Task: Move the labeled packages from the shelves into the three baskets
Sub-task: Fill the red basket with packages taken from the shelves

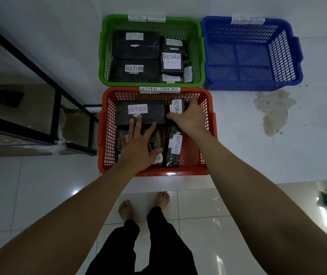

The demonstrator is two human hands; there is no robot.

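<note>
- The small package [176, 108] stands in the red basket's [211, 124] far right corner, long side pointing away.
- The right hand [190, 116] grips it, fingers curled.
- The left hand [139, 143] lies flat and spread on the near-left packages [154, 135].

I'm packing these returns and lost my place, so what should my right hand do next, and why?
Probably let go and pull back. Your right hand grips the small package already low in the red basket, beside the large black one. The blue basket holds nothing.
</note>
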